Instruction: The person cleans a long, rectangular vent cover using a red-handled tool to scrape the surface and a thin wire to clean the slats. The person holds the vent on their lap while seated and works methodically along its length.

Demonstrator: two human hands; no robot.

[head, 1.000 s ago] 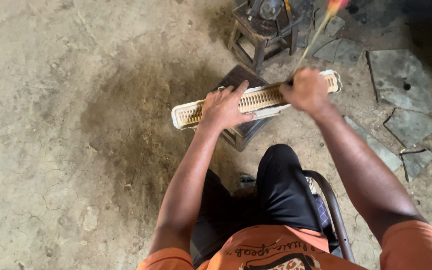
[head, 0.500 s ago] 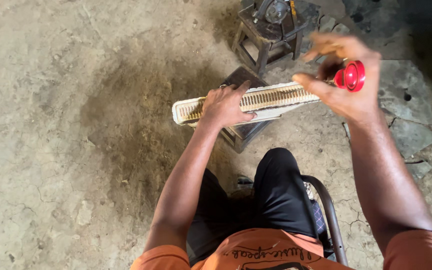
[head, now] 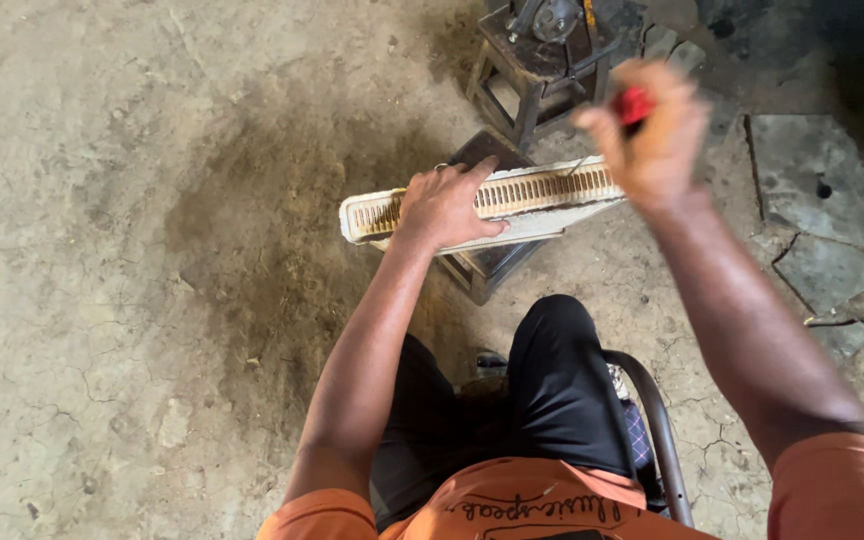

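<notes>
Radiator core (head: pixel 552 195): lies across a small dark stand (head: pixel 487 265) before my knees; stiff frame, thin fins that likely bend easily.
Left hand (head: pixel 444 205): pressed flat on it, best kept to the rim.
Right hand (head: pixel 652 130): closed on a red-handled tool (head: pixel 634 103).
Room: metal stool (head: pixel 542 60) just behind; bare floor (head: pixel 132 250) leftward.

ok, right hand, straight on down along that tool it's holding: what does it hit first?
Probably the finned top of the long pale radiator core: the right hand grips a red-handled tool whose thin shaft angles down toward it. The hand is blurred and depth unclear, so contact can't be confirmed.
</notes>
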